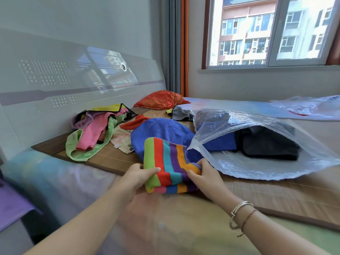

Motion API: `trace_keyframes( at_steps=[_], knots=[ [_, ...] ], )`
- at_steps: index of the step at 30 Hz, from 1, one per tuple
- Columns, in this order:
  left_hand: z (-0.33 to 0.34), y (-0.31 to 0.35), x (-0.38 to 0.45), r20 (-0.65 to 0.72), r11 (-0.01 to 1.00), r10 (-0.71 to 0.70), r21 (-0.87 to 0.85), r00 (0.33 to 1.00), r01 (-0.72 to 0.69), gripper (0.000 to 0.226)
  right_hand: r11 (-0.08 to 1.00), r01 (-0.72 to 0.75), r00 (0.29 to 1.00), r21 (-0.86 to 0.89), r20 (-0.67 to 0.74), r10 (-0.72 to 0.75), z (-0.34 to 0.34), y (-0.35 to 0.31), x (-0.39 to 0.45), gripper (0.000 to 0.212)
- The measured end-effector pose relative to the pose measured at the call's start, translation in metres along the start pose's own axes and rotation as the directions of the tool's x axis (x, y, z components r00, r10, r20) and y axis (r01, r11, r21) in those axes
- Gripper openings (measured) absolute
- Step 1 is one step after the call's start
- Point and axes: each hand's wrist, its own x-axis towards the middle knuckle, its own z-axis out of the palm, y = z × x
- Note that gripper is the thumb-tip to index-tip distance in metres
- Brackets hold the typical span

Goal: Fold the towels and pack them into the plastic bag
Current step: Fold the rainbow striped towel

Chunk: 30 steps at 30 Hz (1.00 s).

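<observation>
Towel-strewn bamboo mat (114, 159) by window (272, 32)

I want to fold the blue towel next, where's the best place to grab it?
Grab the blue towel at its far rounded edge, reaching in from the left. Its near part lies under the striped towel, and the plastic bag crowds its right side.

**Around the bed**

A white headboard (73, 85) stands far beyond the hands, to their left. A window (266, 32) with grey and orange curtains (176, 45) lies far ahead. A bamboo mat (276, 192) covers the bed.
</observation>
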Motion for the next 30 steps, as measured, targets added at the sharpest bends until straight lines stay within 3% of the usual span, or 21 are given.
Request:
trace_keyframes(
  at_steps=[3,5,9,12,14,16,20,23,26,28,30],
  knots=[
    [-0.004,0.016,-0.011,-0.026,0.972,0.125,0.203,0.992,-0.117,0.040,0.993,-0.113,0.989,0.044,0.099,0.108,-0.016,0.000,-0.009,0.028],
    [-0.005,0.029,-0.028,-0.048,0.868,0.256,0.451,0.965,-0.208,0.041,0.996,-0.080,0.987,-0.041,0.133,0.085,-0.023,-0.002,-0.019,0.033],
    [-0.003,0.051,-0.067,-0.014,0.691,0.409,0.658,0.912,-0.300,0.024,0.954,0.235,0.972,-0.186,0.077,-0.224,-0.038,-0.009,-0.043,0.055],
    [0.000,0.072,-0.095,0.072,0.626,0.491,0.664,0.868,-0.410,0.020,0.805,0.509,0.855,-0.307,0.069,-0.514,-0.060,-0.029,-0.063,0.078],
    [0.007,0.087,-0.114,0.178,0.595,0.530,0.618,0.829,-0.513,0.027,0.700,0.585,0.791,-0.409,0.096,-0.604,-0.077,-0.045,-0.074,0.085],
    [0.018,0.101,-0.130,0.281,0.621,0.541,0.502,0.793,-0.602,0.028,0.658,0.579,0.792,-0.482,0.140,-0.594,-0.094,-0.054,-0.078,0.079],
    [0.050,0.109,-0.136,0.405,0.722,0.539,0.228,0.738,-0.653,0.020,0.740,0.395,0.905,-0.545,0.092,-0.416,-0.134,-0.060,-0.078,0.023],
    [0.079,0.100,-0.120,0.418,0.763,0.539,0.126,0.732,-0.634,0.024,0.721,0.257,0.952,-0.644,0.043,-0.302,-0.158,-0.049,-0.070,0.016],
    [0.102,0.085,-0.088,0.410,0.686,0.604,0.170,0.684,-0.708,0.053,0.658,0.194,0.963,-0.727,0.015,-0.268,-0.169,-0.033,-0.054,0.017],
    [0.114,0.075,-0.060,0.367,0.592,0.657,0.288,0.658,-0.753,0.045,0.599,0.172,0.964,-0.782,0.008,-0.267,-0.168,-0.023,-0.042,0.016],
    [0.124,0.071,-0.037,0.301,0.532,0.659,0.460,0.689,-0.711,0.029,0.505,0.164,0.955,-0.848,0.008,-0.297,-0.164,-0.014,-0.026,0.017]
  ],
)
